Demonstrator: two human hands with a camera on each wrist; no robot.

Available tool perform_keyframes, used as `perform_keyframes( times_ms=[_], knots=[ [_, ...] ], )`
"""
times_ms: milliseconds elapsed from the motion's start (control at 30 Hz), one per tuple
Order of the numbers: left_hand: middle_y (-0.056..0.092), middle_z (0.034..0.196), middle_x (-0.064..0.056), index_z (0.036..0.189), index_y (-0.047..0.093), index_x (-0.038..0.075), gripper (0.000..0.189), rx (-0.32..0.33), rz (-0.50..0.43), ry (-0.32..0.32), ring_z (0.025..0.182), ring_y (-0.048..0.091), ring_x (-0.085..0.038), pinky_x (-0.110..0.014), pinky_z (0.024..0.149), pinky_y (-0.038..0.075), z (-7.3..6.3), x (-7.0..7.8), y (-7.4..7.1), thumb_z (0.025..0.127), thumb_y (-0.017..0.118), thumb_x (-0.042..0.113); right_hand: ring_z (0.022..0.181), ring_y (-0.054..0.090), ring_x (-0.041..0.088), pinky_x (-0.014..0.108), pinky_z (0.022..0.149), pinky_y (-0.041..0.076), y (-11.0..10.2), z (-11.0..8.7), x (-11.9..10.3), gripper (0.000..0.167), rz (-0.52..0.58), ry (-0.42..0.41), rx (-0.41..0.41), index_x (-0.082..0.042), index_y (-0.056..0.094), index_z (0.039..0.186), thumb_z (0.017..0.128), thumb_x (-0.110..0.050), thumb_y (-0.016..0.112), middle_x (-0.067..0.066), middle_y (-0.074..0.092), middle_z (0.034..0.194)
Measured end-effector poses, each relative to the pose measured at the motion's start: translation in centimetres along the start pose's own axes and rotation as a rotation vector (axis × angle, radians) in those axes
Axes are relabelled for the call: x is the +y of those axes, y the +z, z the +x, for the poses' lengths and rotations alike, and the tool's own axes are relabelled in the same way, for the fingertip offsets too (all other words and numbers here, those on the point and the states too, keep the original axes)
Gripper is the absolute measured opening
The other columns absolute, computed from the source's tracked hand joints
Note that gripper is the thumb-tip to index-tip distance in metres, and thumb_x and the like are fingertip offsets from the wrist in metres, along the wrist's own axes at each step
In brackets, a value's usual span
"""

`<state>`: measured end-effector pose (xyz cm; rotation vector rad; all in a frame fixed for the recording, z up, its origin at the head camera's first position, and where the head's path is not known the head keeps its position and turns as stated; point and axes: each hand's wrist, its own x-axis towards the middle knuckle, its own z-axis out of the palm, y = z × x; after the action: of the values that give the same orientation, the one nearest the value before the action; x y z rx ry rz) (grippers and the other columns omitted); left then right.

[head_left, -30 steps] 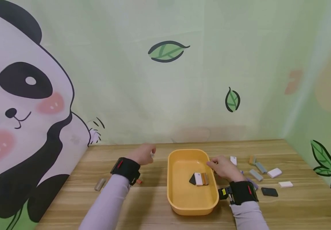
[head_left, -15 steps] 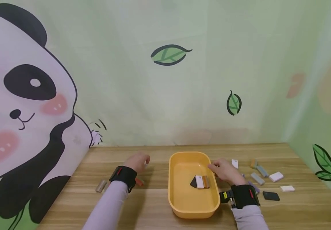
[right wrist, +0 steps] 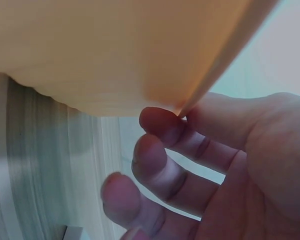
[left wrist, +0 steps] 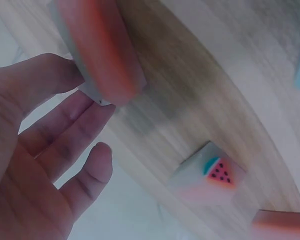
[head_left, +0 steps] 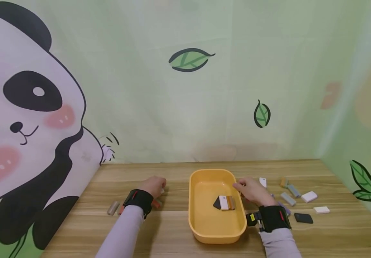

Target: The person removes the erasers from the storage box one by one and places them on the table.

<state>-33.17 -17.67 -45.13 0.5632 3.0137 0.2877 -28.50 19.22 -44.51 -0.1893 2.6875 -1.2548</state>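
Note:
My left hand [head_left: 153,186] is low over the table, left of the yellow tub. It pinches a red-and-white eraser [left wrist: 100,50] between thumb and fingers, as the left wrist view shows; in the head view only a pale bit peeks out. Close by lie an eraser with a watermelon picture [left wrist: 207,175] and a reddish one [left wrist: 280,225]. My right hand [head_left: 253,190] grips the right rim of the yellow tub [head_left: 217,229], thumb over the edge and a finger outside. Inside the tub, black, white [head_left: 223,202] and brown-orange pieces lie side by side.
Right of the tub are several scattered blocks: a black one [head_left: 303,218], white ones [head_left: 309,196] and grey-blue ones [head_left: 288,199]. A grey-brown block [head_left: 112,208] lies at the left. A printed cloth wall [head_left: 185,107] stands behind the wooden table [head_left: 179,247].
My left hand has come down and slightly left toward the table with the eraser, uncovering more of a reddish block beside the wrist. My right hand stays on the tub's rim.

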Motion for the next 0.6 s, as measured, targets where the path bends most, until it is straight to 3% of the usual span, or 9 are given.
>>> perform_keyframes(
  times_ms=[167, 333, 433, 600],
  knots=[
    [0.070, 0.096, -0.012, 0.100, 0.065, 0.005, 0.028, -0.009, -0.005, -0.014, 0.089, 0.062, -0.024, -0.044, 0.083, 0.054, 0.0, 0.1, -0.2, 0.079, 0.081, -0.006, 0.047, 0.035, 0.011, 0.026, 0.051, 0.032, -0.1, 0.0, 0.0, 0.030, 0.010, 0.010, -0.002, -0.004, 0.061, 0.085, 0.108, -0.021, 0.052, -0.003, 0.038, 0.059],
    [0.071, 0.113, -0.017, 0.117, 0.066, 0.005, 0.034, 0.008, -0.002, -0.048, 0.100, 0.067, -0.031, -0.049, 0.089, 0.055, 0.1, -0.1, -0.6, 0.086, 0.079, 0.009, 0.048, 0.035, 0.012, 0.026, 0.051, 0.031, -0.1, 0.2, -0.1, 0.031, -0.005, -0.002, 0.008, -0.005, 0.061, 0.083, 0.108, -0.021, 0.052, -0.003, 0.038, 0.059],
    [0.071, 0.114, -0.016, 0.116, 0.067, 0.005, 0.033, 0.056, 0.027, -0.044, 0.101, 0.068, -0.032, -0.050, 0.087, 0.055, 0.3, 0.6, -1.4, 0.088, 0.079, 0.017, 0.048, 0.035, 0.012, 0.026, 0.051, 0.030, -0.2, 0.1, 0.0, 0.031, -0.014, -0.011, 0.015, -0.005, 0.059, 0.081, 0.108, -0.020, 0.053, -0.003, 0.038, 0.059],
    [0.073, 0.111, -0.013, 0.113, 0.069, 0.006, 0.030, 0.126, 0.065, 0.034, 0.098, 0.070, -0.031, -0.047, 0.086, 0.057, 1.2, 3.2, -2.2, 0.094, 0.077, 0.027, 0.048, 0.034, 0.012, 0.026, 0.051, 0.030, -0.2, -0.1, 0.0, 0.031, -0.018, -0.027, 0.012, -0.005, 0.058, 0.081, 0.108, -0.020, 0.054, -0.003, 0.037, 0.058]
  ],
)
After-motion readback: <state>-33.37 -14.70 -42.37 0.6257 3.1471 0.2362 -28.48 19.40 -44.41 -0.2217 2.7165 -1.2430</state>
